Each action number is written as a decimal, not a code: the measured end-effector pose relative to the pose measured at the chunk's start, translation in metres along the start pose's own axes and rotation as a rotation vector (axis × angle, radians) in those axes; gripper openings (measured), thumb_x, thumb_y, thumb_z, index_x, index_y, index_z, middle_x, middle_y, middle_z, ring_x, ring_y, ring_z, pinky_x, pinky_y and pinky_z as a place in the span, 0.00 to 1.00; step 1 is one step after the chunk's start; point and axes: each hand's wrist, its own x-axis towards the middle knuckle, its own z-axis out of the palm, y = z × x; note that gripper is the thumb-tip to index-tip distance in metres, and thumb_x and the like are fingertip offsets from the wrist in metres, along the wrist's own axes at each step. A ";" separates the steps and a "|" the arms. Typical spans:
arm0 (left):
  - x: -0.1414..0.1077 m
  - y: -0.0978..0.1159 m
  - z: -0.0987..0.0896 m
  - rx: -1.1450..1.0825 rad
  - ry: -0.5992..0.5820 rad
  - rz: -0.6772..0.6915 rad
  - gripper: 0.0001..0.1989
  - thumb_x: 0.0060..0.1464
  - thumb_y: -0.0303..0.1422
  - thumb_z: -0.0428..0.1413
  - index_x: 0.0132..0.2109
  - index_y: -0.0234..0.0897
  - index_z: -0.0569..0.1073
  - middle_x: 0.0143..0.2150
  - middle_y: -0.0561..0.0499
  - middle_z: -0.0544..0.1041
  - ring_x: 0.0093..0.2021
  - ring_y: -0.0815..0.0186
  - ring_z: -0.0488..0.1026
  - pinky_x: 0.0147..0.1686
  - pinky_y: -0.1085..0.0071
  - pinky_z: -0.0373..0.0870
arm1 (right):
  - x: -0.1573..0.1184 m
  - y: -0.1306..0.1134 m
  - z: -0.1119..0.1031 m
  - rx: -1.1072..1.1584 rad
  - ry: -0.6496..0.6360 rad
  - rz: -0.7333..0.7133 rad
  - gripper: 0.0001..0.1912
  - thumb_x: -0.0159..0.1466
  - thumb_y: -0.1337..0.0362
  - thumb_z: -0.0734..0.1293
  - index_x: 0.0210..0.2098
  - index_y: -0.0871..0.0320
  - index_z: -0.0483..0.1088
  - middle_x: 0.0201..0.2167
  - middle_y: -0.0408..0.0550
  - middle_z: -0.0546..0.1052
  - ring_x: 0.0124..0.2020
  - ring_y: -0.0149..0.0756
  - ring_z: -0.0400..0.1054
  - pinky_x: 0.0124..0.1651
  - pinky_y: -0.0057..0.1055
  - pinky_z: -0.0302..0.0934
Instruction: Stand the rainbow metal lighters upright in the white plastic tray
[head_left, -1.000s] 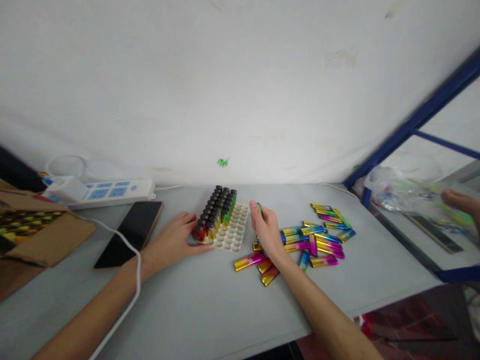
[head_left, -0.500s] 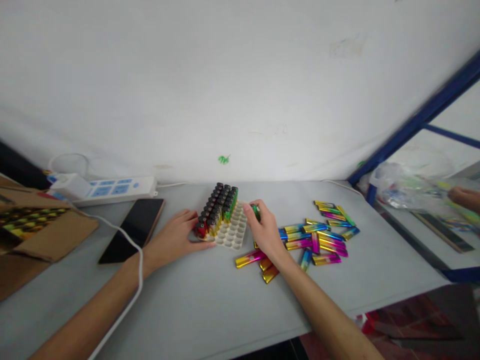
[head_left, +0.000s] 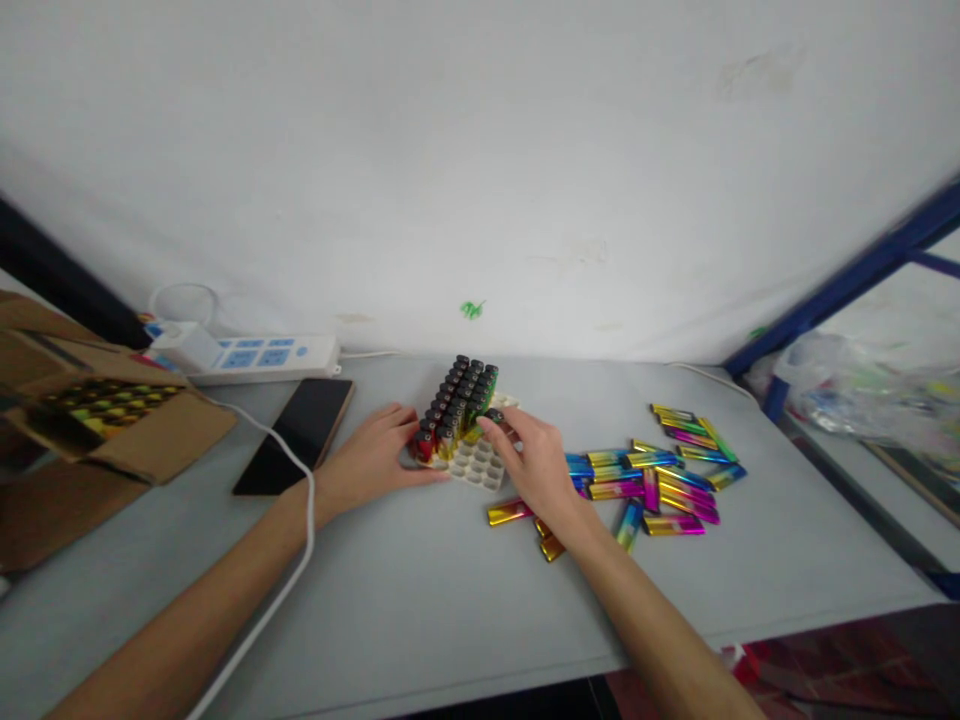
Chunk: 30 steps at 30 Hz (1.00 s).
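A pale tray with rows of holes stands on the table, its left part filled with upright, black-ended lighters with shiny coloured bodies. My left hand curves round the tray's near left corner, thumb along the front edge and fingers beside a red lighter. Over the tray's right side, my right hand pinches a black-ended lighter between thumb and fingers, close to the filled rows. Loose metallic lighters in gold, blue and magenta lie scattered right of that hand.
Left of the tray lie a black phone and a white power strip. An open cardboard box holds more lighters. A white cable crosses my left forearm. Plastic bags sit beyond the blue frame at right.
My right hand has moved left over the tray with its lighter, bringing it near the filled rows. My left hand stays at the tray. The whole view has shifted slightly.
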 end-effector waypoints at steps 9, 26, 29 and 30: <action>0.001 0.002 -0.001 0.010 -0.005 0.010 0.31 0.54 0.65 0.61 0.39 0.38 0.82 0.43 0.41 0.80 0.49 0.48 0.75 0.56 0.52 0.72 | 0.002 0.017 0.004 -0.036 -0.065 -0.065 0.25 0.79 0.44 0.59 0.30 0.52 0.62 0.28 0.46 0.76 0.28 0.37 0.69 0.35 0.32 0.58; 0.006 -0.003 -0.004 0.031 -0.066 -0.043 0.33 0.53 0.65 0.59 0.40 0.38 0.82 0.46 0.41 0.81 0.50 0.47 0.76 0.58 0.51 0.72 | -0.002 0.032 -0.054 -0.102 0.014 0.013 0.20 0.78 0.48 0.64 0.38 0.56 0.76 0.32 0.45 0.80 0.32 0.35 0.71 0.40 0.31 0.62; 0.006 -0.012 0.004 0.041 -0.029 -0.043 0.34 0.51 0.68 0.58 0.38 0.39 0.82 0.45 0.41 0.82 0.50 0.46 0.76 0.58 0.50 0.72 | -0.016 0.067 -0.109 -0.175 0.210 0.156 0.21 0.75 0.47 0.64 0.36 0.55 0.76 0.28 0.45 0.79 0.29 0.36 0.71 0.37 0.32 0.61; 0.006 -0.016 0.008 0.032 -0.001 -0.034 0.34 0.51 0.68 0.58 0.38 0.39 0.82 0.45 0.41 0.83 0.50 0.45 0.76 0.59 0.49 0.71 | -0.023 0.081 -0.128 -0.231 0.237 0.205 0.21 0.74 0.46 0.65 0.36 0.55 0.77 0.28 0.46 0.79 0.29 0.37 0.71 0.37 0.33 0.62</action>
